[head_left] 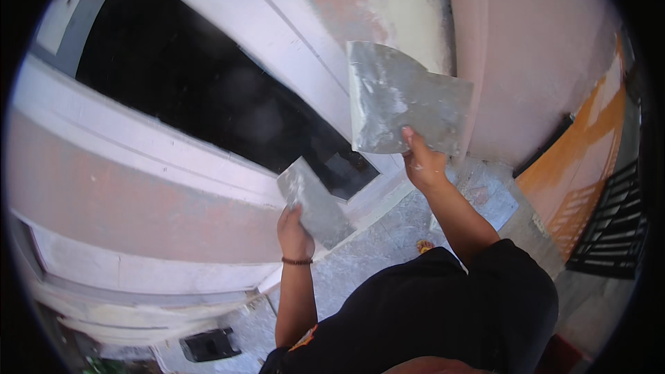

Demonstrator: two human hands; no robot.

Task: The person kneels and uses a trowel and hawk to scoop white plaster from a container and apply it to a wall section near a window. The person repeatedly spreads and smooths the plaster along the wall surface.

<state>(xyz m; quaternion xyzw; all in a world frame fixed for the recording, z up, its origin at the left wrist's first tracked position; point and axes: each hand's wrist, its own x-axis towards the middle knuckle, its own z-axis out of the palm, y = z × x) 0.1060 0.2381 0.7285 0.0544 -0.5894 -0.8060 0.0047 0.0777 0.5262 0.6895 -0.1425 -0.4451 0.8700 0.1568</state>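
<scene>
Right hand (424, 165) raised, fingers clenched on the lower edge of a wide metal plaster blade (402, 100), held flat against the pink wall (533, 48); its handle is hidden behind the hand. Left hand (294, 232) lower, grasping a narrower smeared blade (315, 201), the grip covered by the fingers. Beaded wristband (297, 261) on the left wrist. Dark window opening (187, 90) to the left, interior unreadable. Black object (210, 344) on the floor below, too blurred to identify.
</scene>
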